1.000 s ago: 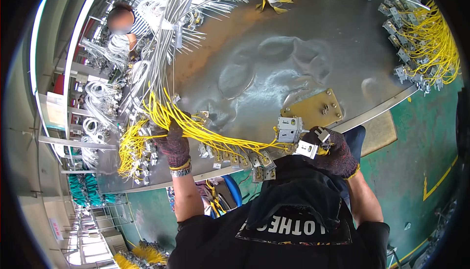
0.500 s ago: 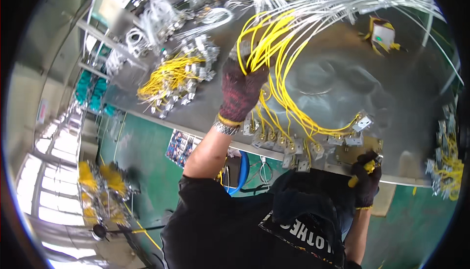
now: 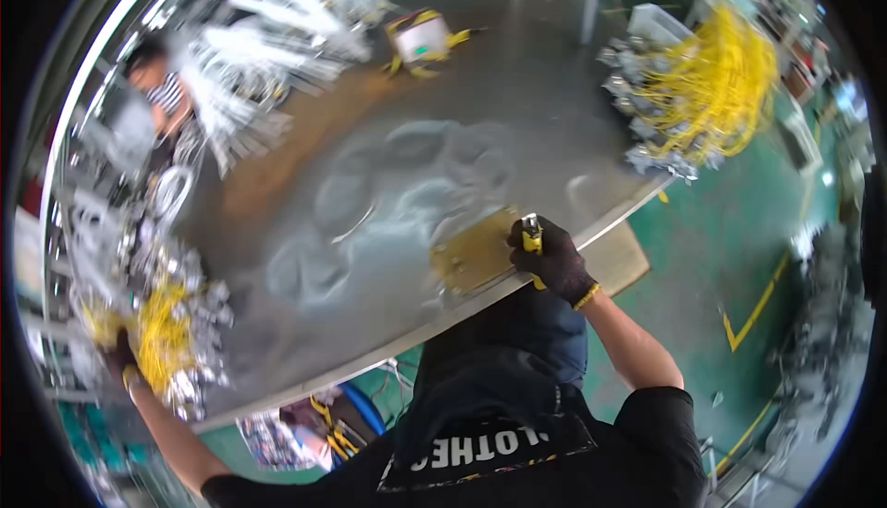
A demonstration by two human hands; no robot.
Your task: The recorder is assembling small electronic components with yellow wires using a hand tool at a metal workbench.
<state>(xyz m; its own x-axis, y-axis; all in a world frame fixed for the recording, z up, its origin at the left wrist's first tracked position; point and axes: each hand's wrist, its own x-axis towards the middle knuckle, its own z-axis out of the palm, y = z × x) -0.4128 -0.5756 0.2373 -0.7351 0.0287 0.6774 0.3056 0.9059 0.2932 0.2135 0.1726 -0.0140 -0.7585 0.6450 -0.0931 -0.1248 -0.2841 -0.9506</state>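
My left hand, in a dark glove, reaches to the far left end of the table. It lies against yellow wires beside a pile of yellow wires with metal-cased ends. Its fingers are blurred and partly hidden among them. My right hand, gloved as well, is closed around a yellow-handled hand tool with a metal end; the tool's exact kind does not show. This hand is at the table's near edge, beside a flat brownish plate lying on the metal tabletop.
White cable bundles cover the far left, where another person is partly visible. A white block with yellow-black straps sits at the back. More yellow-wired parts hang over the right edge. Below the near edge are tools.
My left hand has swung far left, and the yellow-wire bundle it held has left the table's middle. The view has turned rightward. My right hand keeps its tool near the plate.
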